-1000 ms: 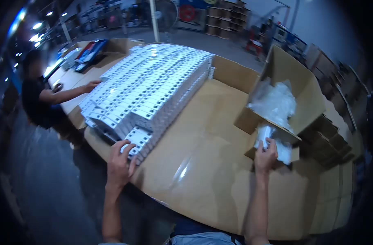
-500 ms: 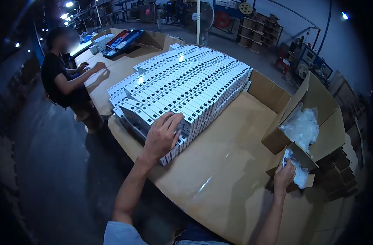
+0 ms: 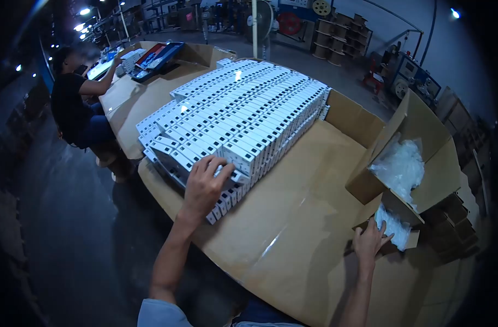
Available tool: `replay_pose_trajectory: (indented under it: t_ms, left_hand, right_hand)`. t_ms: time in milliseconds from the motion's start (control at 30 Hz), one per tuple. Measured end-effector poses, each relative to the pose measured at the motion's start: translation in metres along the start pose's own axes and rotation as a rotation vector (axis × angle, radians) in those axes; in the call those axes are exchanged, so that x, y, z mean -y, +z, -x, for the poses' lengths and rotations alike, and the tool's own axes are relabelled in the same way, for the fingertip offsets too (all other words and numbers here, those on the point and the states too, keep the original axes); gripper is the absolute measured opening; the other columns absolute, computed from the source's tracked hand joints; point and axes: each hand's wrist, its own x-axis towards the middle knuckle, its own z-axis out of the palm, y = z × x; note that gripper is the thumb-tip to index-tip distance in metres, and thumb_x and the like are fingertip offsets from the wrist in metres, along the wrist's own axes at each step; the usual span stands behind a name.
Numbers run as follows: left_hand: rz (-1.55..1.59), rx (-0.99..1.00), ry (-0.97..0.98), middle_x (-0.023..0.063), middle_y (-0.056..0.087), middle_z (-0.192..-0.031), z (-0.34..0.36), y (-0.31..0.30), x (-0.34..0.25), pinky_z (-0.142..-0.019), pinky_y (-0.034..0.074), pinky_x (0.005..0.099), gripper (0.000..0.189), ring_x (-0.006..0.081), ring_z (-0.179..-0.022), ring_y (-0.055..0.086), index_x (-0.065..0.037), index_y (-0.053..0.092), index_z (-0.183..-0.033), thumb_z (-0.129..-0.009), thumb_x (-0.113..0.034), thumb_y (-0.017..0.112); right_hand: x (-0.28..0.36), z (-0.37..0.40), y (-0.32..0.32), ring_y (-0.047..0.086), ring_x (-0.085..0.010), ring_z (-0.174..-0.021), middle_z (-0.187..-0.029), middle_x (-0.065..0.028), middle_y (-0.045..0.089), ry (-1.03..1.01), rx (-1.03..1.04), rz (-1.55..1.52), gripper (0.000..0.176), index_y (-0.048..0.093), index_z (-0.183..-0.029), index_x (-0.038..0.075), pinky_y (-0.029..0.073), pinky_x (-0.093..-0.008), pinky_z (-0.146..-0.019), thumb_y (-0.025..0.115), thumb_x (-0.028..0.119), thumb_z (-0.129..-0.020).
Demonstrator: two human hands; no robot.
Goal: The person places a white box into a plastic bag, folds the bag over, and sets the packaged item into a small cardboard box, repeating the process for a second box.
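Your left hand (image 3: 205, 182) has curled over the near white boxes (image 3: 249, 109), grip unclear; your right hand (image 3: 372, 242) has opened, fingers spread, at the carton (image 3: 418, 125). Lift one box squarely, leaving its neighbours aligned.

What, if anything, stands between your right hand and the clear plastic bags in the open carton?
Nothing visible. The right hand has its fingertips at the plastic bags spilling from the carton; a cardboard flap juts out just above them, not across the hand's path.
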Motion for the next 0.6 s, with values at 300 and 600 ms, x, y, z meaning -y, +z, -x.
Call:
replay_pose_trajectory:
  t_ms: [300, 600]
  left_hand:
    - [0.428, -0.097, -0.023, 0.0155, 0.063, -0.108, 0.042, -0.014, -0.1, -0.094, 0.053, 0.0552, 0.035, 0.0451, -0.115, 0.062, -0.004, 0.064, -0.097, -0.069, 0.013, 0.076]
    - [1.002, 0.366, 0.276, 0.012, 0.064, -0.113, -0.034, 0.022, -0.279, -0.092, 0.055, 0.0429, 0.036, 0.0364, -0.11, 0.063, -0.006, 0.066, -0.103, -0.072, -0.007, 0.085]
  right_hand:
    - [0.004, 0.057, -0.044, 0.05, -0.0399, -0.131, -0.137, -0.0232, 0.056, -0.151, -0.051, -0.742, 0.07, 0.041, -0.151, 0.005, 0.034, -0.0524, -0.116, 0.065, 0.005, -0.085]
    - [-0.034, 0.08, -0.045, 0.058, -0.0103, -0.11, -0.125, -0.0091, 0.063, 0.06, 0.403, -1.726, 0.034, 0.057, -0.138, 0.004, 0.049, -0.0249, -0.094, 0.054, 0.005, -0.104]
